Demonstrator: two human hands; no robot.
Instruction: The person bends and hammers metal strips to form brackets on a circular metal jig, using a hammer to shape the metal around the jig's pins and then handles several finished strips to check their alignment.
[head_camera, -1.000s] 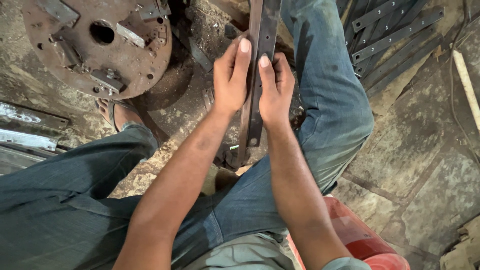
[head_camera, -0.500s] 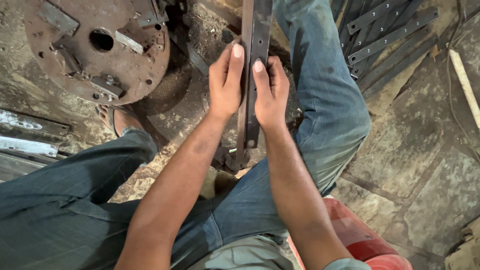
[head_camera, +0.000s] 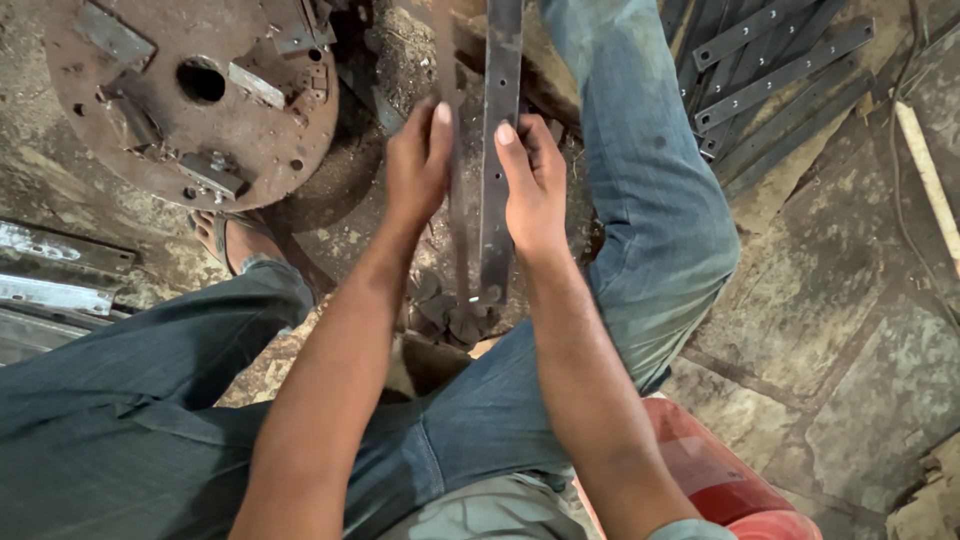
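A long flat metal strip (head_camera: 497, 120) with small holes stands nearly upright between my knees, its lower end resting near small dark metal pieces (head_camera: 450, 312) on the floor. My right hand (head_camera: 535, 190) grips the strip from the right, thumb laid along its face. My left hand (head_camera: 418, 165) presses against a second, blurred strip (head_camera: 458, 215) just left of the first. Both hands sit side by side at mid-height of the strips.
A rusty round steel disc (head_camera: 185, 95) with welded blocks and a centre hole lies at upper left. Several flat drilled strips (head_camera: 770, 75) are piled at upper right. A red stool (head_camera: 720, 475) is under me. Pale metal bars (head_camera: 55, 280) lie at the left edge.
The two strips have come slightly apart, with the left one now blurred. Both hands have kept their hold at about the same height.
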